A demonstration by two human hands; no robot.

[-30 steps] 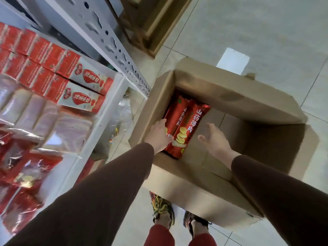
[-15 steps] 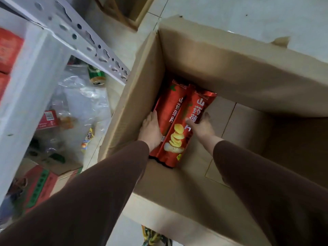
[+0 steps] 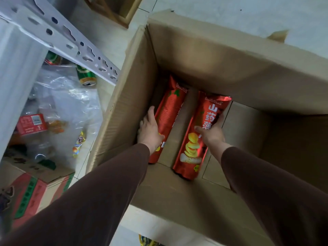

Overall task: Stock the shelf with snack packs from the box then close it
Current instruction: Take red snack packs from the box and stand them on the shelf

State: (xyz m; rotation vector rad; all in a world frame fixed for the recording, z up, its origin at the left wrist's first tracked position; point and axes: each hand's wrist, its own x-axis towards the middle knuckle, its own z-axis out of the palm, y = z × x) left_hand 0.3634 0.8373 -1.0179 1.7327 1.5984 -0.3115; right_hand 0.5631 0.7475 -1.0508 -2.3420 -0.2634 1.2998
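L fingers [image 3: 142, 124] curl round the left side of the left snack pack [image 3: 168, 110], thumb on top; grip looks closed on it, though the fingertips go under the pack & can't be seen. R fingers [image 3: 218, 119] wrap the far-right edge of the right snack pack [image 3: 198, 132], thumb across its printed face, clamped on it. Left hand [image 3: 150, 132] & right hand [image 3: 211, 134] both sit low inside the box [image 3: 134, 103], brown sleeves running back toward the near edge. The 2 packs lie lengthwise on the box floor, at the left end, a strip of bare cardboard between them, not touching. Left pack is just beside the box's left wall. Far flap [image 3: 230, 55] stands up & leans over the packs' far ends. Left of the box: white perforated shelf post [image 3: 71, 41], green can [image 3: 87, 77] lying on the floor, crumpled clear plastic bag [image 3: 71, 107], small red carton [image 3: 32, 123], printed red-green carton [image 3: 32, 192] near-left. Pale tiled floor [image 3: 230, 11] beyond.
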